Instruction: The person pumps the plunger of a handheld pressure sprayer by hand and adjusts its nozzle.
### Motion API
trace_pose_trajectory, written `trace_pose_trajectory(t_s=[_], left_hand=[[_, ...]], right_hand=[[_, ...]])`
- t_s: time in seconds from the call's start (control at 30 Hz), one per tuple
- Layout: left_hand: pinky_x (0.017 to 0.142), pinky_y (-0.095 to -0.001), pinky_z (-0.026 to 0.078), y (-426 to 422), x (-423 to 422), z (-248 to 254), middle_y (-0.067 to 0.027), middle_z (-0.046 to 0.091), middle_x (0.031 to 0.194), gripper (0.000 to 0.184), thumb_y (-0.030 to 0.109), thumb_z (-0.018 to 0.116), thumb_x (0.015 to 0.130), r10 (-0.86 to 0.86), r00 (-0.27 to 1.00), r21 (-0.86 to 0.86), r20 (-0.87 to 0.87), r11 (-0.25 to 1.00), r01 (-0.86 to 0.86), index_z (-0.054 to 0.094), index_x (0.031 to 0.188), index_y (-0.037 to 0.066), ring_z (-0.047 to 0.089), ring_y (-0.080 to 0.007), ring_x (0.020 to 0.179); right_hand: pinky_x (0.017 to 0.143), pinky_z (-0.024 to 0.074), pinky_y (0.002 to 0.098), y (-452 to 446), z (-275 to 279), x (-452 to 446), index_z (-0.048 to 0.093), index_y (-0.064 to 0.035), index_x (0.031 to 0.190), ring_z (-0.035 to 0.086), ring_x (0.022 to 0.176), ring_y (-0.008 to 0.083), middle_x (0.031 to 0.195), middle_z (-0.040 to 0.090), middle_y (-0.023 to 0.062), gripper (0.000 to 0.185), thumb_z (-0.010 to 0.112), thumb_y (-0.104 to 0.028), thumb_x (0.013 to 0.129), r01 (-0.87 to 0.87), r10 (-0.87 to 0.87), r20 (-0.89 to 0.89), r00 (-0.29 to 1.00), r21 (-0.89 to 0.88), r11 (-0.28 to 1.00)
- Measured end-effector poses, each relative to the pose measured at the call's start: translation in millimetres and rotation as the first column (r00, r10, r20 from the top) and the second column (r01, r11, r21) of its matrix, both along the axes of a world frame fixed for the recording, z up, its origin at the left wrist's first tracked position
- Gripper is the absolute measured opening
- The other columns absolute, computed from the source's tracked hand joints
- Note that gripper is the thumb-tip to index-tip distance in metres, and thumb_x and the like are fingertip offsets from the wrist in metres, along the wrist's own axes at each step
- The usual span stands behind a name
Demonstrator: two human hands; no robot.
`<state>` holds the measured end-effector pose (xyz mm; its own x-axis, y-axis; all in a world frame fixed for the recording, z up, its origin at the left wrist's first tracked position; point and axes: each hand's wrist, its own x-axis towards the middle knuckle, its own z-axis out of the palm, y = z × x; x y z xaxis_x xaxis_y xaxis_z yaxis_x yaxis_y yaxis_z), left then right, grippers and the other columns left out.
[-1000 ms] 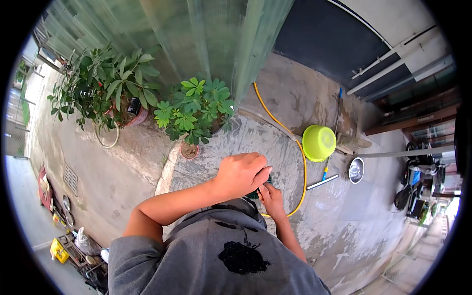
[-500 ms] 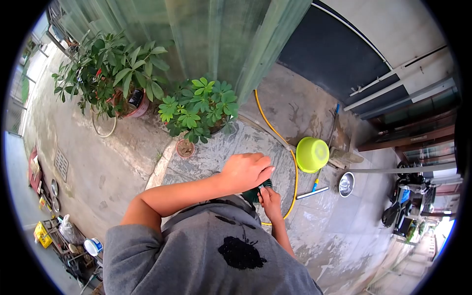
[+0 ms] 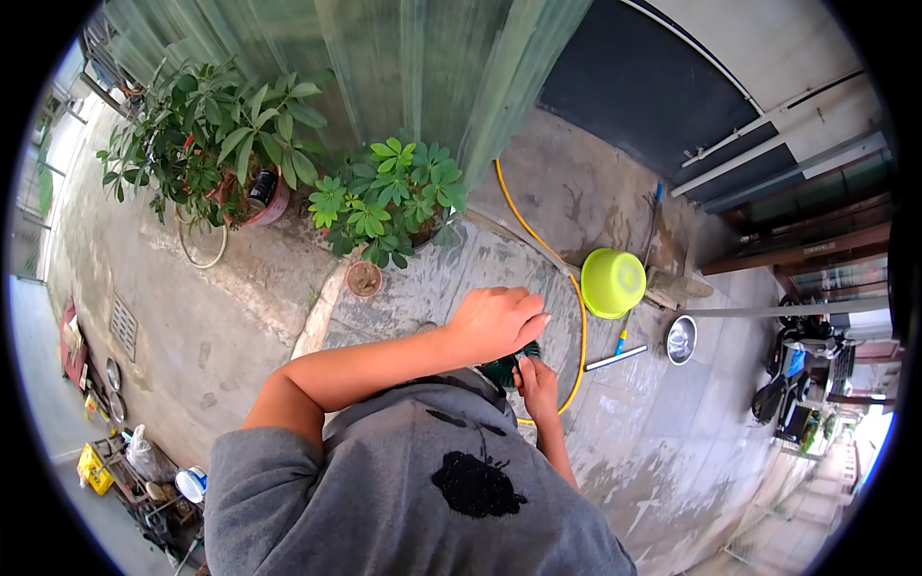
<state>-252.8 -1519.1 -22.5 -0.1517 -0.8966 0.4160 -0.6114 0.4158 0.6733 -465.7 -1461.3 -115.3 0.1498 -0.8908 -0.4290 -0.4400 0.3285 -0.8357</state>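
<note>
My left hand [image 3: 494, 319] is bent at the wrist in front of my body, its back toward me. Its fingers are curled, and whatever they hold is hidden beneath the hand. Just below and to the right, my right hand [image 3: 538, 386] grips a dark green object [image 3: 498, 372] near its edge. Much of that object is covered by my left hand and my grey shirt, so its kind is unclear. A yellow hose [image 3: 583, 336] curves over the floor and passes out of sight near my right hand.
A lime-green tub [image 3: 612, 284] lies beyond the hose. Close by are a floor squeegee [image 3: 617, 358] and a metal bowl [image 3: 681, 340]. Ahead stand a leafy potted plant [image 3: 389, 197] and a small clay pot [image 3: 364, 279]. A rack of clutter [image 3: 144, 490] is at left.
Both hands have shifted slightly up and to the right in view. More of the dark green object shows now. My view has turned a little; both hands remain closed.
</note>
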Motion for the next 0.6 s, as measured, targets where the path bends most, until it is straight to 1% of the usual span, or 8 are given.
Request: trace_pose_trajectory(t_s=[0.17,0.43,0.5,0.6], left_hand=[[0.052,-0.0451,0.051,5,-2,-1,-0.0126,0.064,0.072,0.024,0.028,0.065,0.092,0.005,1.0,0.008,0.002,1.0,-0.005,0.06,0.082,0.007,0.065,-0.0353,0.06],[0.053,-0.0442,0.052,15,0,-1,-0.0102,0.066,0.076,0.021,0.027,0.066,0.091,0.012,1.0,0.028,0.018,1.0,-0.012,0.062,0.083,0.007,0.065,-0.0342,0.063],[0.053,-0.0442,0.052,19,-1,3,-0.0104,0.066,0.076,0.022,0.027,0.066,0.091,0.012,0.999,0.033,0.03,0.999,-0.013,0.062,0.083,0.007,0.065,-0.034,0.062],[0.052,-0.0441,0.051,26,-3,15,-0.0106,0.065,0.076,0.022,0.027,0.067,0.091,0.007,0.999,0.029,0.032,1.0,-0.008,0.061,0.082,0.008,0.065,-0.0337,0.062]], right_hand=[[0.049,0.0377,0.0292,6,3,-3,0.063,-0.0001,0.078,0.047,0.05,0.0095,0.057,0.054,0.0022,0.039,0.055,-0.03,0.103,-0.024,0.024,0.002,1.0,0.051,0.998],[0.051,0.0382,0.0289,7,8,-4,0.063,-0.0001,0.078,0.047,0.052,0.009,0.058,0.054,0.002,0.039,0.056,-0.03,0.103,-0.07,0.07,-0.001,0.998,0.058,0.996],[0.051,0.0379,0.029,7,7,-8,0.062,-0.0004,0.078,0.046,0.052,0.0088,0.058,0.053,0.0015,0.039,0.056,-0.03,0.103,-0.08,0.079,0.025,0.997,0.068,0.994],[0.051,0.0372,0.0285,5,5,-14,0.061,-0.0008,0.077,0.046,0.052,0.0083,0.059,0.053,0.0008,0.039,0.056,-0.03,0.103,-0.124,0.123,0.031,0.992,0.038,0.991]])
